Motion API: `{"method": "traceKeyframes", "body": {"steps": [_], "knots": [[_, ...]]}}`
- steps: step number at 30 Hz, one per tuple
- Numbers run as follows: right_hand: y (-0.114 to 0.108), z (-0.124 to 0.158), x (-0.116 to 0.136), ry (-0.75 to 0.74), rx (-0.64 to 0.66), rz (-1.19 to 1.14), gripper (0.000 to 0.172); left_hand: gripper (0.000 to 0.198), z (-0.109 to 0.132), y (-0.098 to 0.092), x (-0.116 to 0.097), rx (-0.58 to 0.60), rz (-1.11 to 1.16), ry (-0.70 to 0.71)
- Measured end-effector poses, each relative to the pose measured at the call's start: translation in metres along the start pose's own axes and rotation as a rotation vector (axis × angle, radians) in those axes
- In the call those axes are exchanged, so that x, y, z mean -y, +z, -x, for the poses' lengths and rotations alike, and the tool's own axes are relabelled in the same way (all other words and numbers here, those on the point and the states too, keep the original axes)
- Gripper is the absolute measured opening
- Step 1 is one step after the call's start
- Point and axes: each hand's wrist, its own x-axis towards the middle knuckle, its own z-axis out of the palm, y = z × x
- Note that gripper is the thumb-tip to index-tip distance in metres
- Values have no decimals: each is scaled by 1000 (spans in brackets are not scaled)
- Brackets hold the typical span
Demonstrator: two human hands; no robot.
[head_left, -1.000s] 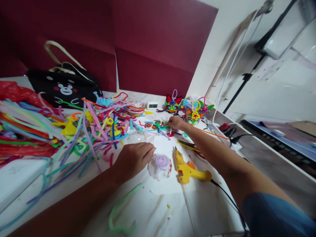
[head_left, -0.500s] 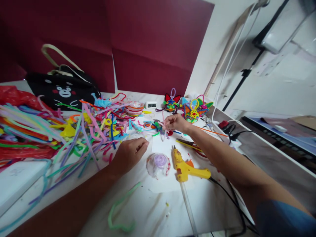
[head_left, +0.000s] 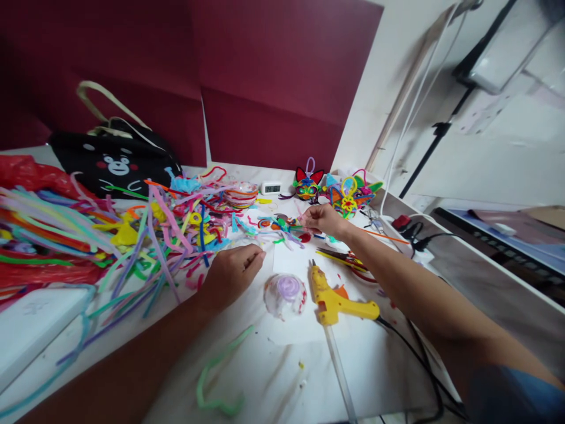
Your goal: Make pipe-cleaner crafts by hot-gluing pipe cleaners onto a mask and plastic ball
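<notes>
My right hand (head_left: 324, 219) reaches to the far middle of the table, its fingertips pinching a pale pink pipe cleaner (head_left: 299, 208). Just below and left of those fingers lie several small coloured craft pieces (head_left: 279, 225). My left hand (head_left: 233, 272) rests on the table with its fingers curled; what they hold, if anything, is hidden. Nearest in front, between both arms, sits a clear round plastic piece with red specks (head_left: 272, 297), topped by a lilac pipe-cleaner coil (head_left: 288, 287). A yellow hot glue gun (head_left: 325, 294) lies right of it, a glue stick (head_left: 339, 374) projecting towards me.
Pipe cleaners (head_left: 145, 247) are heaped on the left, before a black bag (head_left: 117, 162). Finished colourful ornaments (head_left: 308, 188) and a small digital clock (head_left: 271, 188) stand at the back. Scissors (head_left: 342, 259) lie under my right forearm. A green pipe cleaner (head_left: 216, 371) is near the front.
My right hand has shifted slightly right and tipped the pink pipe cleaner, which stood upright before. My left hand stays in about the same place.
</notes>
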Motion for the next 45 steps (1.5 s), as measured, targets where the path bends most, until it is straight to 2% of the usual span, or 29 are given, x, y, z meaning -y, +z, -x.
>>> {"method": "traceKeyframes", "body": {"steps": [6,11,16,21,27,32,36,40,45], "knots": [[-5,-10,-9,75,-57,286,31,20,0,3,8,-21,-14,-33],[9,-24,2,68,-76,572,20,18,0,5,9,25,-22,-35],[26,-31,14,100,83,731,19,19,0,4,9,57,-16,-41],[31,-31,13,158,198,759,20,19,0,3,6,76,-8,-56],[27,-33,10,167,151,596,20,19,0,5,5,105,2,-70],[19,-32,7,174,88,263,18,19,0,7,6,120,10,-69],[15,-26,10,187,82,-40,5,19,0,7,6,124,15,-68],[11,-17,16,174,92,-269,21,19,0,7,6,120,16,-64],[10,-6,22,171,105,-425,33,19,0,8,5,109,18,-55]]}}
